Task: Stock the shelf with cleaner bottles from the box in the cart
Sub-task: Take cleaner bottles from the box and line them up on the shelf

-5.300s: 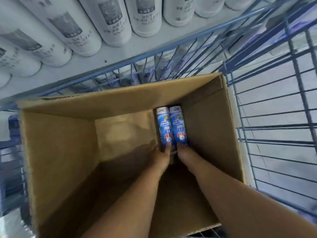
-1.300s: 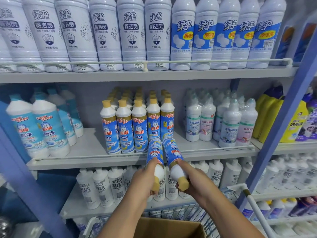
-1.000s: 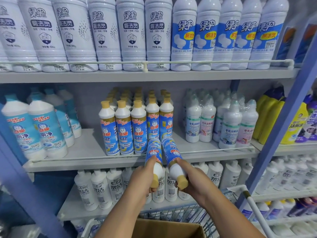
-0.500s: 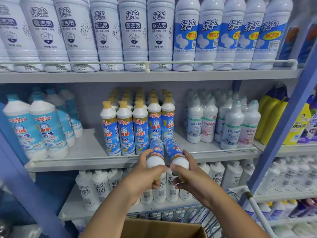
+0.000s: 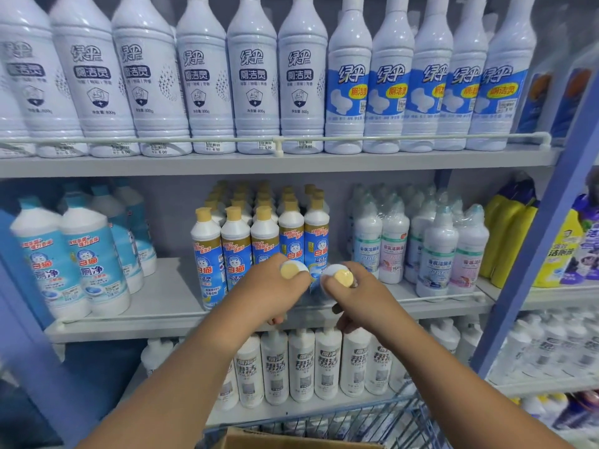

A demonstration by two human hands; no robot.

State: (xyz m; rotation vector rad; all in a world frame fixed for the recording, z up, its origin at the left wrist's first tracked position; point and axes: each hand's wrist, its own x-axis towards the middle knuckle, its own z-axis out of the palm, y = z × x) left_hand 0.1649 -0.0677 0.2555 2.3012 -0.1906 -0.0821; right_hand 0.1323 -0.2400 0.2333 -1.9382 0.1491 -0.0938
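You are holding one cleaner bottle in each hand, both raised in front of the middle shelf (image 5: 152, 306). Your left hand (image 5: 270, 291) is wrapping its fingers around the left bottle (image 5: 293, 269), whose yellow cap is pointing back toward you. Your right hand (image 5: 358, 298) is gripping the right bottle (image 5: 338, 276) in the same way, cap toward you, fingers curling under the body. The two bottles are lying just beside each other, bases aimed at the shelf, over its front rail (image 5: 437, 298). Most of each bottle is hiding behind your hands, so only the caps, white shoulders and a strip of blue label are showing.

Directly behind them, a block of matching yellow-capped bottles (image 5: 235, 251) is standing upright in rows on that shelf. Larger blue-labelled bottles (image 5: 87, 264) are standing to the left, and shrink-wrapped white bottles (image 5: 437, 254) to the right. Tall white bottles (image 5: 252, 79) are lining the top shelf.

At the bottom edge, the cardboard box (image 5: 275, 440) is sitting in the wire cart (image 5: 382, 419), below your forearms.
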